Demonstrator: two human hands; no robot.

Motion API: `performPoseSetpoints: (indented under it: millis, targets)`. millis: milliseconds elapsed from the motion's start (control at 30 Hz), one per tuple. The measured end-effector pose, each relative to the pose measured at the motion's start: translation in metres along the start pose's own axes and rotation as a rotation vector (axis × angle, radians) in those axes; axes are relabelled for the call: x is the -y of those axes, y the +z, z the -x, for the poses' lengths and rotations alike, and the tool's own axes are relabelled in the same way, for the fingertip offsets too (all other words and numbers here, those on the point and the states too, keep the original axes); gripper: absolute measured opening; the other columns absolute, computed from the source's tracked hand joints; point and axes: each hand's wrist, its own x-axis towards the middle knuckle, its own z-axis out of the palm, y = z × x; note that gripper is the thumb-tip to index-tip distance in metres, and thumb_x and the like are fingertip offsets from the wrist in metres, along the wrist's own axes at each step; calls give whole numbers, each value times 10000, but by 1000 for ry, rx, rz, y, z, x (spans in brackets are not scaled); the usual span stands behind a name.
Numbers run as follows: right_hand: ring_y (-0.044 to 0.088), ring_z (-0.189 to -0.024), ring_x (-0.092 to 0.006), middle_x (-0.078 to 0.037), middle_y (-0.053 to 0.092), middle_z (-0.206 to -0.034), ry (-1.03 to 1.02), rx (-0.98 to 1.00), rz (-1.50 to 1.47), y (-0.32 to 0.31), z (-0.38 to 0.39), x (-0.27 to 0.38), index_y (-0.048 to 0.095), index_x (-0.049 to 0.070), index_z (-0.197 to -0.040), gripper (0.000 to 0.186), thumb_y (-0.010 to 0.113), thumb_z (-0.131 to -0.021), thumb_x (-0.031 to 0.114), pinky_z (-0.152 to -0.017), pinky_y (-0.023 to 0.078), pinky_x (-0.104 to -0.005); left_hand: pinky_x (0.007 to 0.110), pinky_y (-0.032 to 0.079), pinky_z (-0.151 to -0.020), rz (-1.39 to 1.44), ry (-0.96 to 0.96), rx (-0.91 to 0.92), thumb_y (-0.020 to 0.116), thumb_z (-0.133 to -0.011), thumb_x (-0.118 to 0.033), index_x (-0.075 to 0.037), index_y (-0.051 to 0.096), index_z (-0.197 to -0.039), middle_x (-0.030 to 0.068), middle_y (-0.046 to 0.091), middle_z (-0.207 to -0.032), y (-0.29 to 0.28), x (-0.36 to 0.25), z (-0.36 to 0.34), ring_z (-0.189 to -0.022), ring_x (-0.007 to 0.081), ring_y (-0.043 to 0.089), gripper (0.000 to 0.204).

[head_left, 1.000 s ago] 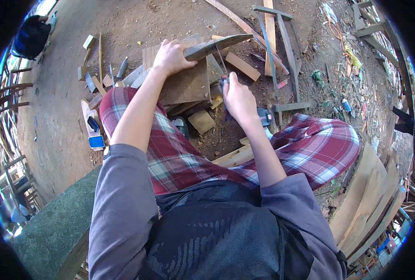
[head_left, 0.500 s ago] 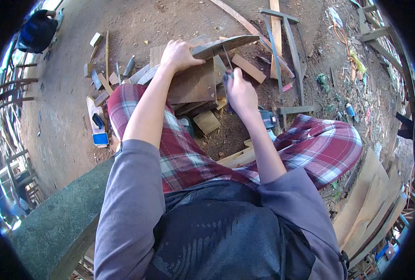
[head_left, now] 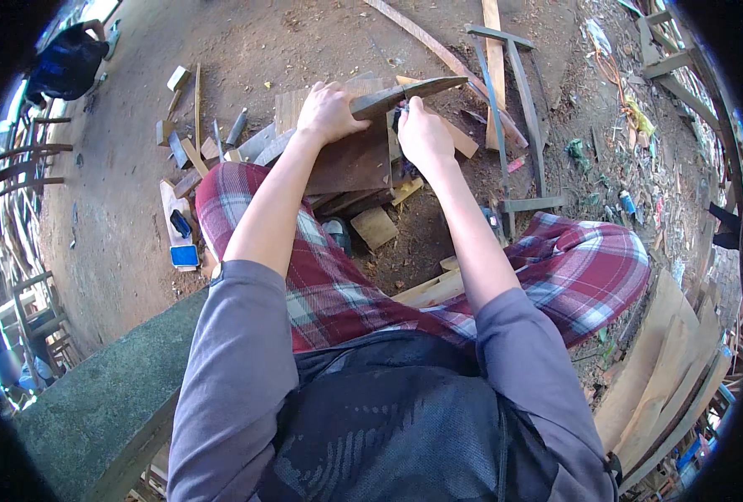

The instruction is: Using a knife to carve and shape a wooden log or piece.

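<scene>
A curved, tapering wooden board (head_left: 413,91) lies across a wooden block (head_left: 350,163) in front of my knees. My left hand (head_left: 331,115) clasps the board toward its left part, thumb on the near edge and fingers over the far side. Just below the board's right part is my right hand (head_left: 424,134), closed around the dark handle of a narrow-bladed saw (head_left: 402,113). The fist hides most of the handle, and little of the blade shows where it meets the board's near edge.
A wooden-framed bow saw (head_left: 522,117) lies to the right. Wood offcuts (head_left: 374,227) are scattered around the block. A phone-like blue-faced thing (head_left: 184,256) sits at the left. Long planks (head_left: 651,360) are stacked at right. A green-grey beam (head_left: 112,393) runs at lower left. Another person (head_left: 66,63) is far left.
My right hand has moved away from me, up close to the board, and the saw's blade shows much less. My left hand keeps its hold. The whole view has shifted slightly.
</scene>
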Motion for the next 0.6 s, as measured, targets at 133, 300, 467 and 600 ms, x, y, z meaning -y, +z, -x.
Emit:
performPoseSetpoints:
  millis: [133, 300, 467, 600]
  targets:
    - [661, -792, -464, -273, 665, -813, 0, 17, -51, 5, 26, -1, 440, 77, -1080, 220, 456, -979, 272, -683, 523, -570, 399, 427, -987, 75, -26, -14, 756, -662, -534, -112, 722, -1095, 176, 689, -1035, 0, 15, -1, -1067, 308, 607, 606]
    - [646, -702, -467, -277, 650, -754, 88, 61, 15, -5, 110, -17, 427, 67, -1099, 243, 434, -1005, 291, -606, 505, -573, 437, 470, -943, 110, -49, 111, 763, -659, -531, -199, 672, -1221, 200, 689, -1009, -2, 23, -12, -1010, 369, 630, 659]
    - [650, -732, -467, -275, 658, -778, 27, 58, -36, -17, 104, -23, 423, 34, -1119, 254, 424, -1000, 258, -657, 511, -573, 435, 472, -941, 112, 4, -60, 753, -665, -527, -152, 679, -1205, 206, 688, -1007, 10, 22, -9, -1008, 367, 632, 661]
    - [661, -778, -456, -272, 667, -810, 83, 46, 24, -37, 86, -30, 464, 41, -1148, 270, 458, -971, 245, -697, 527, -556, 408, 452, -974, 105, -6, -59, 733, -674, -525, -74, 715, -1086, 191, 683, -1038, 1, 11, -9, -1035, 328, 630, 611]
